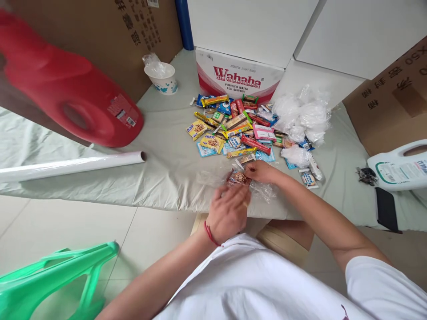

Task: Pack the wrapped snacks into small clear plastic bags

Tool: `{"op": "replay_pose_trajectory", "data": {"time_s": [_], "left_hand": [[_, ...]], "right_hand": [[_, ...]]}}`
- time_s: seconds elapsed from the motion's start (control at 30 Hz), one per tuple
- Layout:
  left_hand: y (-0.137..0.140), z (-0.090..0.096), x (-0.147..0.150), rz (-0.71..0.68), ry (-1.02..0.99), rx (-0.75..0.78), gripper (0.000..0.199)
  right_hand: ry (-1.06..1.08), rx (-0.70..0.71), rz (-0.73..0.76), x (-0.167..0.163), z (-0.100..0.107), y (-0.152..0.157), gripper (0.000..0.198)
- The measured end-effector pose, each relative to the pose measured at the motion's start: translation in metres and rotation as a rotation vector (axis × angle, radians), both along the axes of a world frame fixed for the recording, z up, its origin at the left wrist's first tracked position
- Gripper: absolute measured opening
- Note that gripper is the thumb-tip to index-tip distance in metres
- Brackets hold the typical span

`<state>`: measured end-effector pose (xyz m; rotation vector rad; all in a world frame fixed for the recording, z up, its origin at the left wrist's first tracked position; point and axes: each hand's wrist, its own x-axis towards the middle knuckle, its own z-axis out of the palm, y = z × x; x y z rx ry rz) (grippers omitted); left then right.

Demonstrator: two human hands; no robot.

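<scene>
A brown cookie snack packet (239,178) lies near the table's front edge on thin clear plastic film (265,192). My left hand (229,209), with a red cord at the wrist, rests its outstretched fingers over the near side of the packet; they are slightly blurred. At the packet's upper right corner, my right hand (259,171) has its fingers curled together in a pinch on the clear film. Its fingertips are partly hidden. Just beyond both hands is a heap of wrapped snacks (236,126), with bars and small packets in several colours.
Crumpled clear plastic bags (302,113) lie right of the heap, before a Wahaha carton (238,78). At left are a paper cup (161,80), a red jug (76,98) and a white roll (73,164). A phone (386,209), keys (367,176) and white bottle (400,166) lie right. A green stool (56,275) stands below.
</scene>
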<state>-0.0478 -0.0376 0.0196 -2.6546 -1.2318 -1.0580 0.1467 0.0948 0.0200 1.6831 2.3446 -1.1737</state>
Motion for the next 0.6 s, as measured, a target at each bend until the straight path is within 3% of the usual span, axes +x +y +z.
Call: {"op": "replay_pose_trajectory", "data": {"time_s": [0.1,0.17,0.27,0.33,0.4,0.5,0.57,0.6], "left_hand": [[0.031,-0.013,0.007,0.183,0.103,-0.225,0.035],[0.045,-0.021,0.005,0.198,0.158,-0.315,0.038],[0.048,-0.026,0.001,0.183,0.192,-0.342,0.041],[0.044,-0.027,0.001,0.197,0.198,-0.329,0.04],[0.042,-0.026,0.002,0.215,0.208,-0.313,0.038],[0.041,-0.024,0.003,0.216,0.239,-0.283,0.034],[0.042,-0.023,0.004,0.203,0.261,-0.273,0.031],[0.042,-0.021,0.004,0.197,0.27,-0.275,0.03]], "right_hand": [[-0.008,-0.006,0.05,0.009,0.006,0.001,0.023],[0.042,0.017,0.057,0.019,0.014,0.006,0.023],[0.086,0.281,-0.053,0.03,0.024,0.022,0.028],[0.004,0.437,-0.092,0.031,0.026,0.032,0.041],[-0.085,0.399,-0.035,0.027,0.023,0.04,0.056],[-0.105,0.308,0.06,0.018,0.019,0.044,0.028],[-0.072,0.348,0.051,0.011,0.022,0.041,0.011],[-0.058,0.36,0.03,0.008,0.026,0.037,0.012]]}}
